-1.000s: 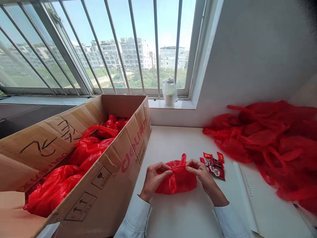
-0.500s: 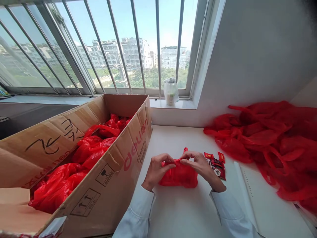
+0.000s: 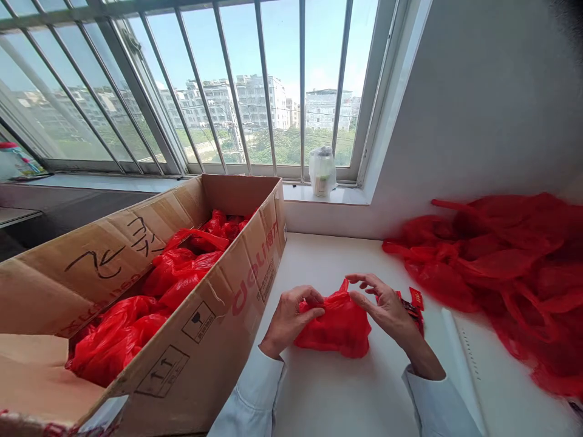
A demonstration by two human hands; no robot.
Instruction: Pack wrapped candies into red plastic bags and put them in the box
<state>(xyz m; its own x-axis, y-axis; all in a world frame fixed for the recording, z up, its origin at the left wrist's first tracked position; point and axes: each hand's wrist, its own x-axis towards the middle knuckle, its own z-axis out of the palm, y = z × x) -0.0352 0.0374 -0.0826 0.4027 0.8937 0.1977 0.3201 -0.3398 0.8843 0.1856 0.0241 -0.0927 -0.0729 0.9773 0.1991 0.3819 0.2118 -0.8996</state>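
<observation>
A filled red plastic bag (image 3: 334,331) rests on the white table in front of me, its top gathered and one handle end sticking up. My left hand (image 3: 294,318) pinches the bag's left side near the top between thumb and fingers. At the upper right of the bag is my right hand (image 3: 382,306), its thumb and fingers spread apart around the upright handle end, gripping nothing. Small red and black snack packets (image 3: 416,308) lie just behind the right hand, partly hidden by it.
On the left stands a big open cardboard box (image 3: 237,303) holding several filled red bags (image 3: 116,337). A heap of red plastic bags (image 3: 505,267) spreads over the right side. A plastic-wrapped jar (image 3: 322,173) sits on the windowsill by the barred window.
My right hand has let go of the bag's top and opened, moving slightly right. My left hand keeps its pinch. The whole view has shifted a little.
</observation>
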